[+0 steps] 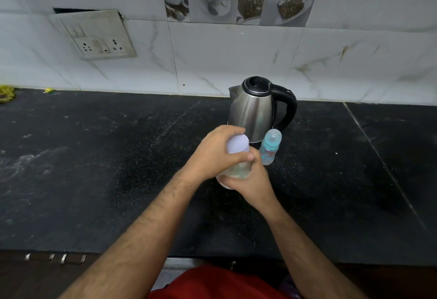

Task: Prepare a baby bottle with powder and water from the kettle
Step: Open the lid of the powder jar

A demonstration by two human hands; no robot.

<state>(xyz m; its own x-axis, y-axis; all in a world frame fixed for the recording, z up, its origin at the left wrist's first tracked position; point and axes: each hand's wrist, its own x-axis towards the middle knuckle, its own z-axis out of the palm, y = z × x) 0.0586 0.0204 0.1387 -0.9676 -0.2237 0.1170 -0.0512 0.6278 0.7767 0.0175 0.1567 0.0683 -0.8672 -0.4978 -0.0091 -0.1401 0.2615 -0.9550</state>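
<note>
Hands meet over a dark stone counter (94,168), seen from above by the person doing the work. Both grip one clear jar (236,168) with a white lid (237,143); pale contents, most likely the powder, show through its wall. The left hand (220,154) wraps over the lid, fingers curled tight around its rim, as one holds a cap to twist it. The right hand (253,180) clasps the lower body of the jar from the near side, fingers closed around it, seemingly to keep it from turning. The jar tilts toward the left hand and appears to be lifted just off the counter, though the hands hide its base. Just beyond the right hand stands the baby bottle (270,148), clear with a teal collar and its cap in place, upright on the counter and near enough to reach without stepping. Behind it, almost touching, sits a steel kettle (255,112) with a black lid and handle, the handle turned to the right and the spout to the left. A tiled wall (236,62) runs behind, with a switch plate (99,36) at upper left. Judging by the grip, the jar is being opened; the bottle looks empty and the kettle stands untouched.
</note>
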